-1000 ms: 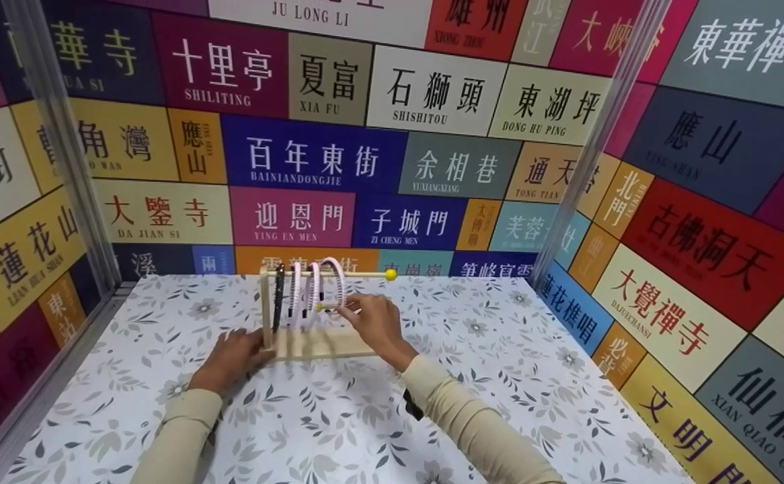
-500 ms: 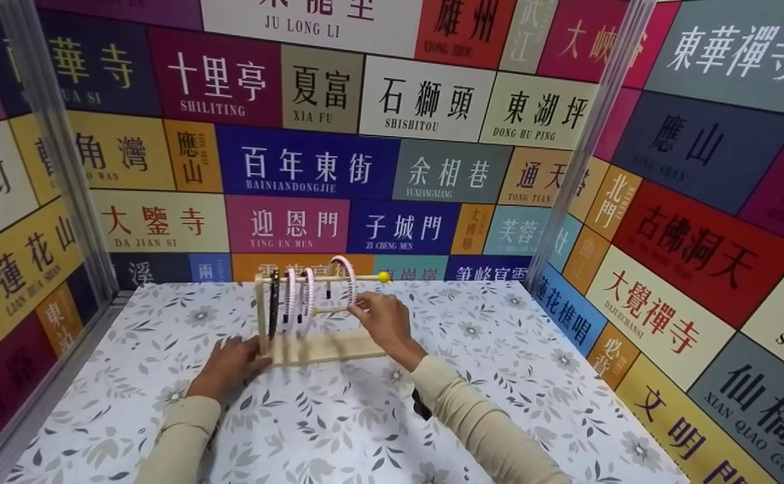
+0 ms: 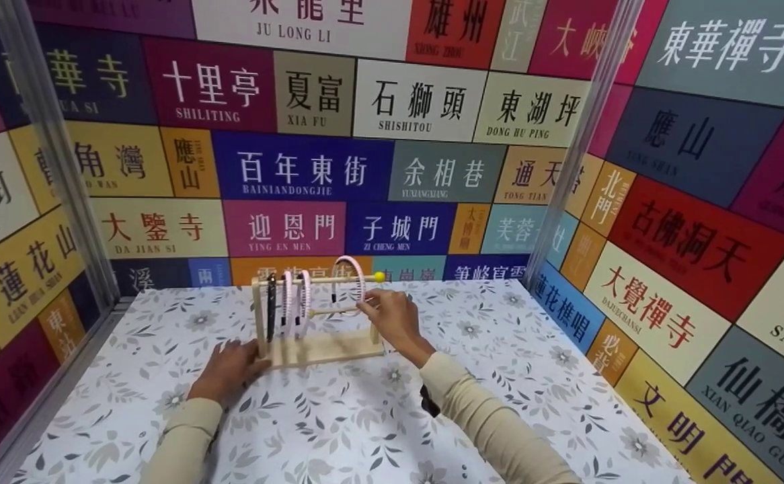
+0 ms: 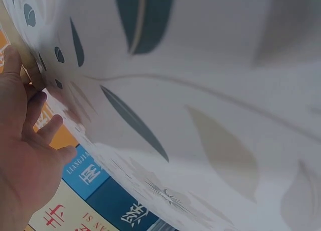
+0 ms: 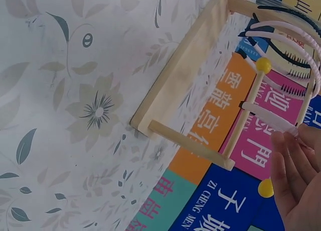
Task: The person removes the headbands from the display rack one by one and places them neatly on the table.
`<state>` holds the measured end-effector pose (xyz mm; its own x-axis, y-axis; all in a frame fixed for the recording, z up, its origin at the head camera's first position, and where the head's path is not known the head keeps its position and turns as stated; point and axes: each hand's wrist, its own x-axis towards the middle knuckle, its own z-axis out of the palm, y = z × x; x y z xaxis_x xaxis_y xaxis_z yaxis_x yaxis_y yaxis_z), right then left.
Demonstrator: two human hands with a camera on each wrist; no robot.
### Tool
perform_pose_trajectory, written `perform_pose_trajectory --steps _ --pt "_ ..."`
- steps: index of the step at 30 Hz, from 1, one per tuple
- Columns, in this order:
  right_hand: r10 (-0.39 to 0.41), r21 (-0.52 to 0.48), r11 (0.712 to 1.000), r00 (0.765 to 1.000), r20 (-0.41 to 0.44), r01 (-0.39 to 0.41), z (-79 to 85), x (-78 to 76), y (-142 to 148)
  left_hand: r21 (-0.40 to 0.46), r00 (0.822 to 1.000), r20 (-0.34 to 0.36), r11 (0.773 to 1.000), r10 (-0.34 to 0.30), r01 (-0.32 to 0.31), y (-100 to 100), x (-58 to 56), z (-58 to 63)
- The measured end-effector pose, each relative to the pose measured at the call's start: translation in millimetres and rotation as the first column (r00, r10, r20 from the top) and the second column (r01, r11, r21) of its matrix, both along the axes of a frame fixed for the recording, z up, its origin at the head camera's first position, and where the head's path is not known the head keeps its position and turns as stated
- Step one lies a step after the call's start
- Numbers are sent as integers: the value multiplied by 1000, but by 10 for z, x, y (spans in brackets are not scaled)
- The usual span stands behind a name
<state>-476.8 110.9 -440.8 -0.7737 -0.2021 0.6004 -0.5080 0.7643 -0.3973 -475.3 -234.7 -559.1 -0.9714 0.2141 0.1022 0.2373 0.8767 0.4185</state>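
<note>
A wooden headband rack [image 3: 338, 346] with two horizontal rods stands on the table. From it hang a black headband [image 3: 271, 306] and two pink headbands [image 3: 304, 302] near the left post. Farther right, my right hand [image 3: 395, 323] pinches another pink headband [image 3: 348, 262] by its side; it still loops around the upper rod. In the right wrist view that held headband [image 5: 271, 119] shows a dark tip beside the rod with the yellow ball [image 5: 263, 65]. My left hand [image 3: 227, 370] grips the rack's left end, low at the base; in the left wrist view its fingers are at the wood [image 4: 32, 73].
A white cloth with leaf and flower prints covers the table [image 3: 325, 430]. Walls of coloured panels [image 3: 304, 168] with lettering rise behind and at both sides. Metal corner posts [image 3: 69, 154] stand at the wall joints.
My right hand has moved right along the rack with the pink headband, away from the other headbands. The left hand keeps its hold on the left end. The head view has shifted slightly.
</note>
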Motion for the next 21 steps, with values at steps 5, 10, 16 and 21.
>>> perform_pose_trajectory --steps 5,10,16,21 --pt "8 -16 1000 1000 17 -7 22 10 67 -8 1000 13 1000 9 -9 6 -24 3" --pt "1 -17 1000 1000 -12 -2 60 17 146 11 999 31 1000 9 -10 30 -9 44" --pt "-22 0 1000 999 -49 22 93 12 245 9 1000 6 1000 -10 10 37 35 61" --pt "-44 -14 999 998 -34 43 114 10 342 1 1000 -1 1000 -19 19 42 70 52"
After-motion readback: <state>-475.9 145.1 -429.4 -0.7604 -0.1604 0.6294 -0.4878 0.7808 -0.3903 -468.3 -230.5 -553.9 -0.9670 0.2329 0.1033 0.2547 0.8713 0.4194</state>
